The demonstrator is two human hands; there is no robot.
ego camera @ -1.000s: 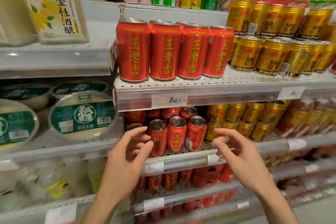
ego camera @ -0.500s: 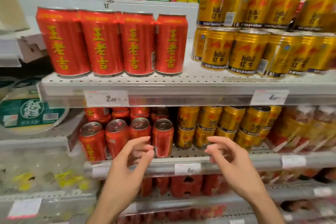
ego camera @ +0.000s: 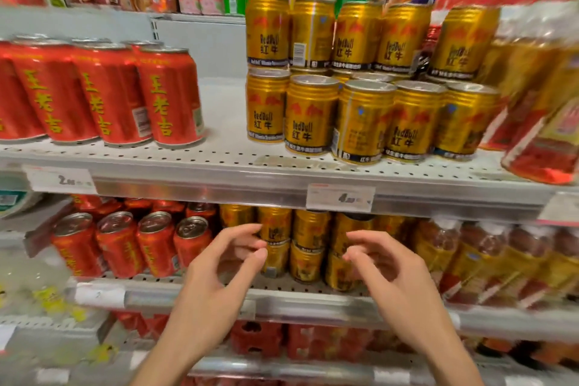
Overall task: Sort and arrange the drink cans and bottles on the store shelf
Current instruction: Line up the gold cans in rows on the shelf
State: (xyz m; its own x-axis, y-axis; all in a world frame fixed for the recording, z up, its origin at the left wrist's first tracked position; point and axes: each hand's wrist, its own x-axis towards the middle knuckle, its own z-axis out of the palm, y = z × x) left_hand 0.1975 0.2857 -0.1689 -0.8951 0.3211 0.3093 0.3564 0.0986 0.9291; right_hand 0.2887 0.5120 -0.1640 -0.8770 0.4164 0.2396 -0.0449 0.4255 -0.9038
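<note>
Starting at 9 o'clock, red herbal-tea cans [ego camera: 169, 97] are seen upright on the upper shelf [ego camera: 219, 172], and more red cans [ego camera: 156, 241] on the lower shelf [ego camera: 188, 294]. The left hand [ego camera: 216, 279] is held before the lower shelf near 6 o'clock, its grip half open with fingers curled and nothing held. The right hand [ego camera: 394, 276] is raised beside it, its grip likewise loosely open and empty.

Behind the fingertips, short gold Red Bull cans [ego camera: 308, 247] are stacked two high; whether any is touched cannot be told. A larger two-tier gold stack [ego camera: 363, 116] stands at 1 o'clock, with blurred bottles [ego camera: 545, 110] at 3 o'clock.

The cans are judged rigid, smooth, fairly heavy when full, and liable to slip or dent. Each is best taken around the mid-body, top tier first, since a nudged lower can could topple the one above.
</note>
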